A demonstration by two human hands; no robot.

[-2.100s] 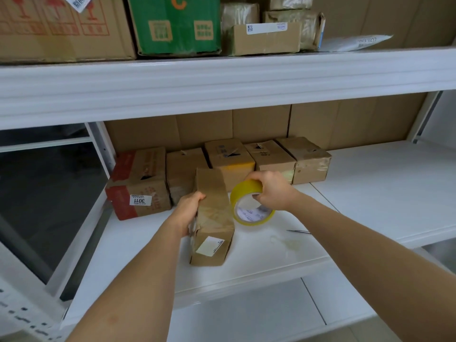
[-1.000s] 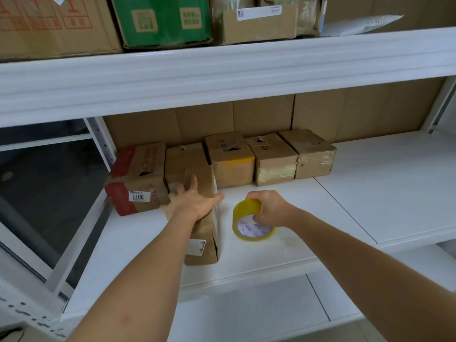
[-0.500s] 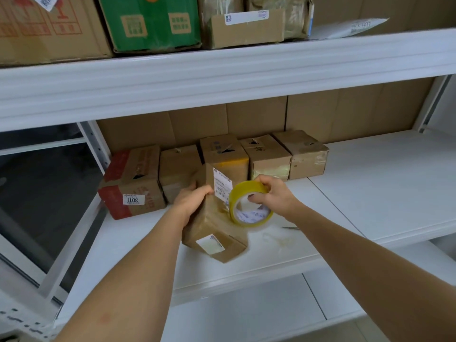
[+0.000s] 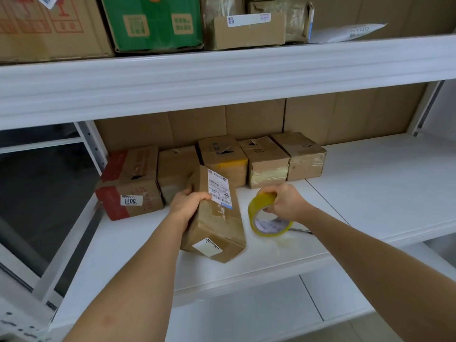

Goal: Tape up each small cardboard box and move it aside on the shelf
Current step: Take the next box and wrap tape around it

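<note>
With the left hand (image 4: 188, 202) gripping the box's (image 4: 217, 218) far end, tilted on the shelf (image 4: 370, 188), and the right hand (image 4: 283, 202) holding the tape (image 4: 267, 214) just beside it, steady the box flat before pulling tape across its seam.

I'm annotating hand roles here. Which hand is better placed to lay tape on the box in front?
Likely the right hand: it already grips the yellow tape roll beside the box, which the left hand holds at its far end.
</note>
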